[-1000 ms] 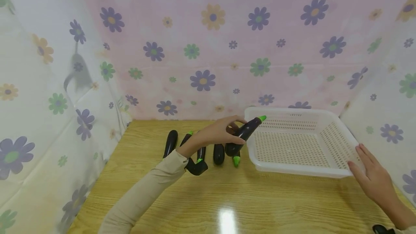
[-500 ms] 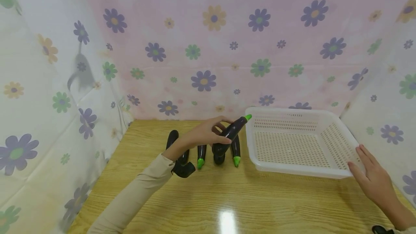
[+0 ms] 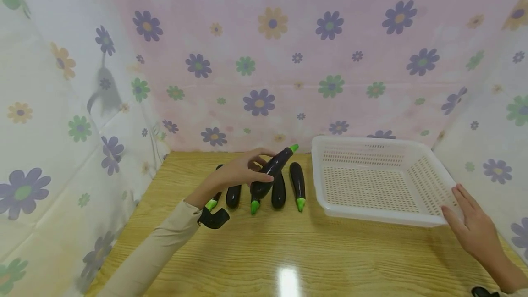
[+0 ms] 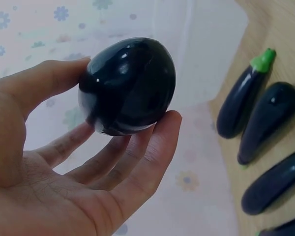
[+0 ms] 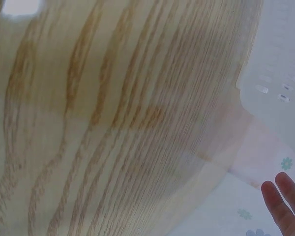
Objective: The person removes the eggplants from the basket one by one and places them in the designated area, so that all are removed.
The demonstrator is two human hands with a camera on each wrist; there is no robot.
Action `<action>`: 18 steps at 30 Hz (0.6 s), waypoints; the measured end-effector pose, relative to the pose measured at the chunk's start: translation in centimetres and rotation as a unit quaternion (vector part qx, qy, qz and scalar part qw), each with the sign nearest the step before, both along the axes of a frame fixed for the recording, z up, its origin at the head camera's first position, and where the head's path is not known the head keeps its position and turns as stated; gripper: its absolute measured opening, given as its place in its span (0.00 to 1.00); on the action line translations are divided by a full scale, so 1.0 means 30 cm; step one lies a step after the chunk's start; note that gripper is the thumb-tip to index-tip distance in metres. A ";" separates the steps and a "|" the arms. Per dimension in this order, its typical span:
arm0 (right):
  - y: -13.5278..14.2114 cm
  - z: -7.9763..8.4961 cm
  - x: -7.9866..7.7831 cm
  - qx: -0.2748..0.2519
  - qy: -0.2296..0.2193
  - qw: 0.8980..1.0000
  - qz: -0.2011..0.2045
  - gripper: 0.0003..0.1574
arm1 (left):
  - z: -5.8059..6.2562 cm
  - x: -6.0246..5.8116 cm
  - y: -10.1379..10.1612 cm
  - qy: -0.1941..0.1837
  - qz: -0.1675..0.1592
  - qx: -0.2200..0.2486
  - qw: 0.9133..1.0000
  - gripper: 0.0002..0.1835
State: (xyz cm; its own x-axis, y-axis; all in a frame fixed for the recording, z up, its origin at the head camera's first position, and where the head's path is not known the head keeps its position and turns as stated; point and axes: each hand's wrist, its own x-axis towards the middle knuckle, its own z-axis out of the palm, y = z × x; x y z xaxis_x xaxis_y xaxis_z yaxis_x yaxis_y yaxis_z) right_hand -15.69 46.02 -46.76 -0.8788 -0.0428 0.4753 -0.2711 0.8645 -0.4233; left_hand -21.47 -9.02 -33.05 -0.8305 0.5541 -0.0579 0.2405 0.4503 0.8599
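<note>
My left hand grips a dark purple eggplant with a green stem, tilted up and to the right above a row of other eggplants. Thumb and fingers curl round it in the left wrist view, where the rounded end of the eggplant faces the camera. Beneath and beside it on the table lie several more, such as one eggplant near the basket and another eggplant by the wrist. With fingers extended, my right hand rests on the right front rim of the white plastic basket.
The basket stands on the right of the wood-grain table, its slotted floor showing. Flower-printed cloth hangs behind and along both sides. A black band sits on the left wrist.
My left hand has carried the eggplant leftward, from beside the basket's left edge to over the middle of the row. The right hand and the basket have stayed in place.
</note>
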 end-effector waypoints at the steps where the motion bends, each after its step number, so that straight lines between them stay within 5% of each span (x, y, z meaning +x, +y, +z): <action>1: 0.000 0.000 0.001 -0.001 -0.001 1.000 0.000 0.40 | 0.001 0.004 -0.009 -0.002 0.005 0.000 1.000 0.33; 18: 0.009 -0.006 -0.002 -0.004 0.007 1.000 -0.003 0.40 | -0.003 0.038 -0.186 -0.008 0.063 0.002 0.998 0.33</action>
